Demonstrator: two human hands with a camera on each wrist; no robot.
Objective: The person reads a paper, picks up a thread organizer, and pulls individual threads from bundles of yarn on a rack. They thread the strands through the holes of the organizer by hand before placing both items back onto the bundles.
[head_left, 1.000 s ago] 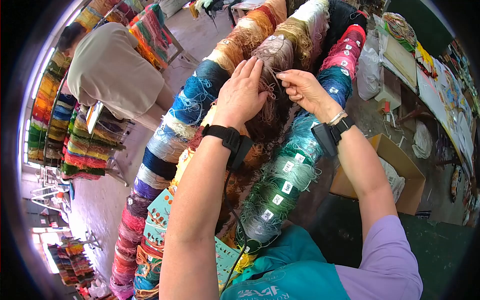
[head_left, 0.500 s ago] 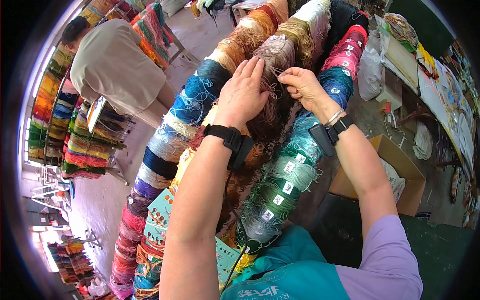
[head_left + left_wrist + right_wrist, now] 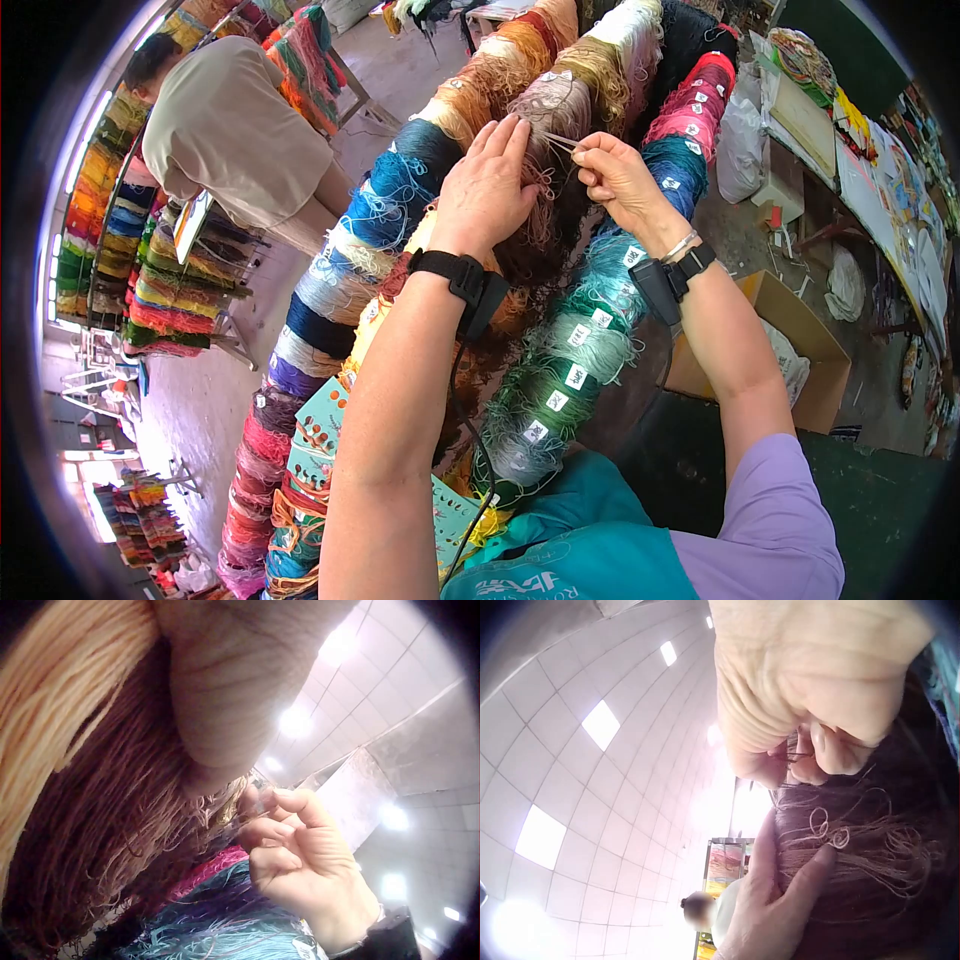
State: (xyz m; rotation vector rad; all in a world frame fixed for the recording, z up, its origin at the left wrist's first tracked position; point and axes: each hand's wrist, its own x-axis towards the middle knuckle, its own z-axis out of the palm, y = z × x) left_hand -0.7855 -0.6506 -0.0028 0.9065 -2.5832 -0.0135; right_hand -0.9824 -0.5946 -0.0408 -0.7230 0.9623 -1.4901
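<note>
A hank of dusty-mauve yarn [image 3: 557, 104] hangs over the middle rail, between olive and dark brown hanks. My left hand [image 3: 484, 190] lies along it with straight fingers, palm down, pressing the strands. Just to the right, my right hand [image 3: 620, 185] pinches a few thin yarn strands [image 3: 561, 140] between thumb and forefinger, its other fingers curled. The strands stretch taut from the hank to these fingertips. In the right wrist view, loose curled thread ends [image 3: 840, 836] stick out beside the left thumb. Dark brown yarn [image 3: 97, 787] hangs below the left hand in the left wrist view.
Rows of colourful hanks with small white labels run on both sides, with a green hank [image 3: 530, 405] nearest on the right. A teal card [image 3: 318, 415] lies at lower left. A cardboard box [image 3: 825, 365] stands at right. Another person [image 3: 235, 135] bends over at upper left.
My right hand has drawn a little to the right, away from the left hand, and a longer straight stretch of the pinched strands shows. The left hand has stayed in place.
</note>
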